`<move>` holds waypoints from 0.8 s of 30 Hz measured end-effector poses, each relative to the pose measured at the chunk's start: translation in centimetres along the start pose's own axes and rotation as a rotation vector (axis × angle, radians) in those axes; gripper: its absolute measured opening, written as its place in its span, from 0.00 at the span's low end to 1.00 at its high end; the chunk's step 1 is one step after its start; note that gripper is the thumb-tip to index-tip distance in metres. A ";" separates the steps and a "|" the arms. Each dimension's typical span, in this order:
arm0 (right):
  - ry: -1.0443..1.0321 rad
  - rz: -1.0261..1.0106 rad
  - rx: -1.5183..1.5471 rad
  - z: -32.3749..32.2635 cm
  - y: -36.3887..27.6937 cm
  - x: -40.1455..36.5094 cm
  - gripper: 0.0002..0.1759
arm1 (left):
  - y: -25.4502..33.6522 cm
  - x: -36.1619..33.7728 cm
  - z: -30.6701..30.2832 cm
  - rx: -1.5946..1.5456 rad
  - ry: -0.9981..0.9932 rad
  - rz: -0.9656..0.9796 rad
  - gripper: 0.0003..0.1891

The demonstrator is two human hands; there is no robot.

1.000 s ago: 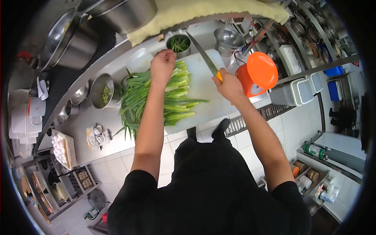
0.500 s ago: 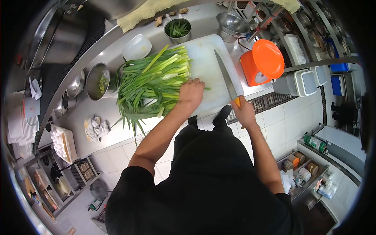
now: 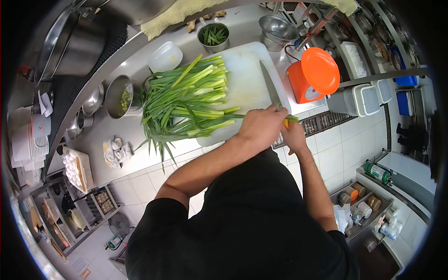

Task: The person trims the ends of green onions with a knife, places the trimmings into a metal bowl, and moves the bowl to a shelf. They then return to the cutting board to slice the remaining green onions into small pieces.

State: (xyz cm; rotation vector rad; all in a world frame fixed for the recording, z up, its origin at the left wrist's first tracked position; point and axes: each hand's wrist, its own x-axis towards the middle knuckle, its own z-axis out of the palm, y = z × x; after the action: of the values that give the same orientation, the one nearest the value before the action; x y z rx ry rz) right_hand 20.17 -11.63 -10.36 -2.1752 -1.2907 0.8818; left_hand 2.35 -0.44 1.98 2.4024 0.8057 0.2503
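My left hand (image 3: 262, 127) is closed and has come up against my right hand at the board's near right edge. A green onion stalk (image 3: 292, 118) runs through its fingers, its end poking out on the right. My right hand (image 3: 294, 136) grips the yellow handle of a kitchen knife (image 3: 269, 84), whose long blade lies over the right side of the white cutting board (image 3: 242, 74), pointing away from me. A big heap of green onions (image 3: 184, 95) covers the board's left side, pale ends to the right, leaves drooping over the counter edge.
Behind the board stand a metal pot of cut greens (image 3: 213, 36), a white dish (image 3: 165, 57) and metal bowls (image 3: 278, 29). An orange scale (image 3: 305, 86) is on the right. On the left are another pot (image 3: 114, 100), a crumpled cloth (image 3: 116, 151) and eggs (image 3: 72, 168).
My left hand has moved right from the heap to my right hand, drawing a green onion stalk along. The knife has stayed nearly in place.
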 end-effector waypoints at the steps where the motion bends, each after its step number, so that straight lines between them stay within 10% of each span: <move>1: 0.003 -0.015 0.013 0.1 0.4 -0.1 0.19 | 0.9 0.2 -1.2 -0.029 0.027 0.025 0.11; 11: 0.080 -0.174 -0.108 2.1 2.6 -0.1 0.20 | 5.1 0.1 -4.7 0.025 0.208 0.330 0.11; 24: 0.010 0.007 0.036 -0.2 0.0 -0.4 0.22 | -9.7 2.2 7.6 0.191 -0.063 0.045 0.16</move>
State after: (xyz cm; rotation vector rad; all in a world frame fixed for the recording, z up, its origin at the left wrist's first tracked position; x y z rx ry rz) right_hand 20.20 -11.99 -10.13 -2.1547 -1.2543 0.8888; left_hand 1.99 3.59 -9.87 2.5949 0.7786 0.1185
